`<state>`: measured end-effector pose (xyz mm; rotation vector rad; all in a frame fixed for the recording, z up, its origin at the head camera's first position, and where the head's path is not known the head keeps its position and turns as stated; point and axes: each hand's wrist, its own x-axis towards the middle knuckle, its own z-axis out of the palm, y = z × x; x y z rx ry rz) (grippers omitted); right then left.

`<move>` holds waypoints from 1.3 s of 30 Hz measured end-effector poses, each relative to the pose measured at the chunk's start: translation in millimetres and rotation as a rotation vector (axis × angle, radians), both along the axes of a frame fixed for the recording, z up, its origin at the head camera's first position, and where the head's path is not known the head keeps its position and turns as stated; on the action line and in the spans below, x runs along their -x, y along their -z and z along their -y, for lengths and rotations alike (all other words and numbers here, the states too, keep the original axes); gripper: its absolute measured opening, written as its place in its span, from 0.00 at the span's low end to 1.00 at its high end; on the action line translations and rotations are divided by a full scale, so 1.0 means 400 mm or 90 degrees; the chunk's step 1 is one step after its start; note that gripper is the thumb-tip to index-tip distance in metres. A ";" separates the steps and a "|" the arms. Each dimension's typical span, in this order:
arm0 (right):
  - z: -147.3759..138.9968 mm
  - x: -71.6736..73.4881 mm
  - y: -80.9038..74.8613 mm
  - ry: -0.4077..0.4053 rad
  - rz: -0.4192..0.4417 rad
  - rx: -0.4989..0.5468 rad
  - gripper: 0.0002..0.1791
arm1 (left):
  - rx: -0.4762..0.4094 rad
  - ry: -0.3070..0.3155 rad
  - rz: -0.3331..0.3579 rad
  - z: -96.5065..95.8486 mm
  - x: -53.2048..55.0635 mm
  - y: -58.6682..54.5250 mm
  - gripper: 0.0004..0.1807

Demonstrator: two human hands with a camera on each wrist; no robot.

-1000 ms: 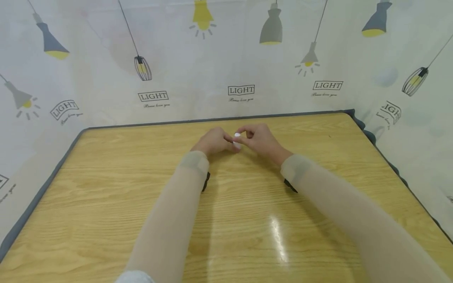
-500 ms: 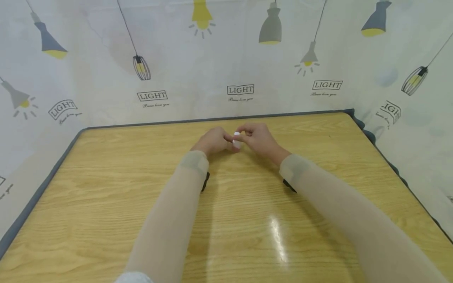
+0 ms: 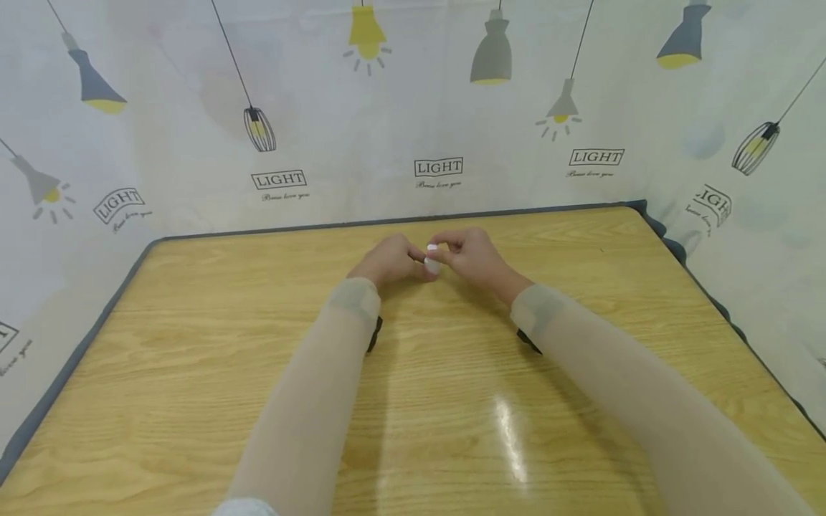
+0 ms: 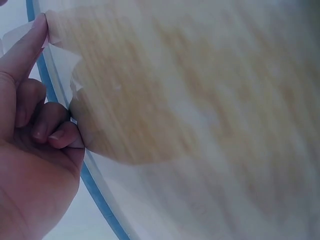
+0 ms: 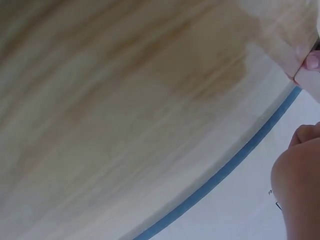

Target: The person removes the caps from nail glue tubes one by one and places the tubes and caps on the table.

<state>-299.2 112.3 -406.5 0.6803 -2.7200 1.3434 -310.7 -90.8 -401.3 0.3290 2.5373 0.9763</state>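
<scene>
Two hands meet above the far part of the table [image 3: 193,358], around one small white bottle [image 3: 432,266], roughly upright between them. The left hand [image 3: 389,259] has thumb and forefinger clamped on the lower part, its other three fingers curled toward the palm; the right hand [image 3: 474,252] pinches the top between thumb and forefinger. Fingers hide much of it, so I can't tell whether the base touches the table or whether the top is a separate piece. It's probably light, stiff plastic, smooth enough to slip or spin, and unlikely to break. Fingertips suit it better than a palm: I'd hold low around the body with one hand and pinch only the top with the other.
</scene>
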 end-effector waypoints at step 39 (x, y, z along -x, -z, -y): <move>0.007 -0.005 0.005 -0.001 -0.036 -0.012 0.14 | 0.023 -0.012 0.009 -0.004 0.012 0.003 0.22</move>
